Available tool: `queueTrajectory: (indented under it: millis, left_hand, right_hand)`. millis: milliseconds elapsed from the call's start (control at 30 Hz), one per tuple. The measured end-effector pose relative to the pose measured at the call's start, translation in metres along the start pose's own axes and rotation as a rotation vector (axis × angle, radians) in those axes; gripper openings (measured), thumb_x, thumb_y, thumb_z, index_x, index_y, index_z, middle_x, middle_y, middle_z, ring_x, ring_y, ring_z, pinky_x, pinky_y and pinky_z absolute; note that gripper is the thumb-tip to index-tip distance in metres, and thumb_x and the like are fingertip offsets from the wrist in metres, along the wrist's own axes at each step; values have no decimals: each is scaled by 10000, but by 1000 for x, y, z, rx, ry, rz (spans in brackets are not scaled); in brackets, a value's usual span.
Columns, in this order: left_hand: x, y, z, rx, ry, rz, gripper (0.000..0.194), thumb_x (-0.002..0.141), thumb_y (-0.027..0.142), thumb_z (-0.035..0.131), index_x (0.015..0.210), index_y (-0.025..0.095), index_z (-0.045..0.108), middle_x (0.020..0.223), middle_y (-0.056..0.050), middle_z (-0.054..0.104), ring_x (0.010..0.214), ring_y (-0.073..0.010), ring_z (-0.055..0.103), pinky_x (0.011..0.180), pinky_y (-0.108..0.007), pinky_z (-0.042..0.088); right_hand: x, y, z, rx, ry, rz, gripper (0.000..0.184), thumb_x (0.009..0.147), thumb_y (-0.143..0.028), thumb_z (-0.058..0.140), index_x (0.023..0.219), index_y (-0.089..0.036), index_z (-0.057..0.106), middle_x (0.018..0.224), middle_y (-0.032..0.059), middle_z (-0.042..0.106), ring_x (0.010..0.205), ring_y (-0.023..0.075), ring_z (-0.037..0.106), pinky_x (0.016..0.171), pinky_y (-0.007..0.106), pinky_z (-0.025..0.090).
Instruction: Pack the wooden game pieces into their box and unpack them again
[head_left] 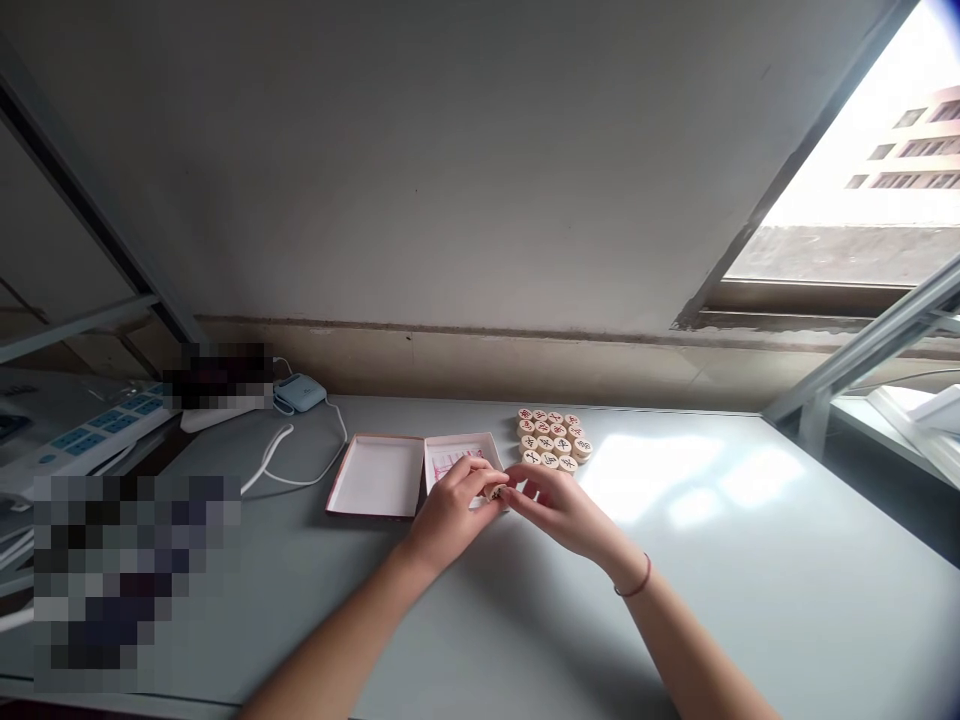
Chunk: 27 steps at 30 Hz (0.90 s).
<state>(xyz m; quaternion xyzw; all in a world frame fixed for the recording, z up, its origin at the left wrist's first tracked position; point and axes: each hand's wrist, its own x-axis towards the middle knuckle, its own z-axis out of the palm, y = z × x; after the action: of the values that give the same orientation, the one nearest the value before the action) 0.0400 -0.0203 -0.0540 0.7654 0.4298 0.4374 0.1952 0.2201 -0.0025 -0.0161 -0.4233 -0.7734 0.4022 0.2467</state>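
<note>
Between my two hands is a round, cream-coloured Chinese chess piece [495, 491] with a dark character on it. My left hand [459, 500] is closed on its left side, and the fingers of my right hand [551, 500] pinch it from the right. Just behind my right hand stand stacked Chinese chess pieces [551, 432] in tight rows, red characters at the back and black ones in front. Behind my left hand lies an open box half [461, 447] with a red-printed sheet inside, partly hidden by my fingers. Its other half, a white-lined box lid [375, 475], sits left of it.
A white cable [300, 483] curls left of the box, leading to a light blue device [300, 391]. A power strip [97, 430] lies at far left. The wall [450, 365] borders the back of the grey table [787, 580]. Metal posts [814, 425] rise at the right.
</note>
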Motion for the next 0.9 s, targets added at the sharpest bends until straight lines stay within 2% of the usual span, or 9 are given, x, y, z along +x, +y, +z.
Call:
queueTrajectory:
  millis: [100, 167, 233, 333, 400, 467, 567, 733, 900]
  left_hand:
    - [0, 2, 0, 2, -22, 2, 176, 863, 234, 631, 1038, 248, 636, 979, -20, 602, 824, -127, 624, 774, -251, 537]
    - [0, 3, -1, 34, -60, -15, 244, 863, 268, 637, 1106, 257, 608, 1005, -26, 608, 879, -146, 626, 812, -271, 535]
    - [0, 3, -1, 106, -112, -36, 355, 862, 316, 639, 1203, 268, 555, 1085, -47, 607, 1022, -191, 606, 900, -325, 514]
    - [-1, 1, -3, 228, -212, -52, 449, 881, 362, 604, 1304, 278, 481, 1219, -77, 574, 1170, -244, 542, 978, -404, 474]
    - [-2, 0, -3, 288, -288, -61, 454, 901, 353, 568, 1335, 278, 458, 1287, -84, 548, 1180, -254, 540, 974, -422, 476]
    - [-2, 0, -3, 338, -347, -67, 425, 915, 336, 542, 1329, 266, 474, 1347, -88, 519, 1199, -263, 530, 977, -435, 472]
    - [-2, 1, -3, 383, -389, -59, 332, 930, 301, 511, 1255, 250, 552, 1362, -77, 526, 1210, -257, 521, 995, -433, 454]
    - [0, 3, -4, 377, -405, -44, 268, 937, 229, 482, 1173, 226, 608, 1207, -42, 641, 1124, -219, 568, 988, -387, 452]
    - [0, 1, -3, 358, -367, -21, 236, 930, 211, 485, 1111, 237, 634, 1129, -32, 669, 1052, -206, 595, 949, -366, 466]
  right_hand:
    - [1, 0, -1, 49, -32, 19, 333, 885, -493, 503, 903, -186, 631, 809, 24, 620, 580, 98, 488, 477, 211, 377]
    - [1, 2, -5, 55, -35, 26, 358, 875, -525, 504, 870, -189, 624, 781, 17, 607, 569, 97, 478, 476, 213, 375]
    - [1, 6, -14, 32, 12, 33, 376, 870, -547, 496, 818, -191, 605, 745, 14, 594, 570, 105, 477, 484, 221, 379]
    - [-5, 20, -38, -66, 142, 78, 392, 865, -560, 479, 786, -194, 596, 749, 32, 614, 591, 127, 498, 502, 240, 390]
    - [-13, 33, -59, -166, 175, 158, 378, 844, -551, 504, 780, -195, 616, 764, 47, 638, 611, 144, 524, 515, 249, 397]
    - [-21, 46, -77, -259, 157, 303, 367, 811, -541, 539, 728, -194, 625, 699, 44, 630, 587, 154, 523, 490, 251, 372]
    - [-29, 62, -93, -304, 113, 477, 341, 781, -488, 551, 634, -185, 599, 639, 42, 606, 586, 162, 530, 493, 250, 361]
    - [-29, 77, -92, -192, 26, 575, 269, 775, -381, 525, 597, -180, 545, 629, 33, 602, 580, 139, 524, 527, 239, 382]
    - [-26, 84, -89, -176, 33, 551, 356, 788, -477, 540, 614, -170, 584, 623, 49, 623, 559, 139, 532, 512, 237, 383]
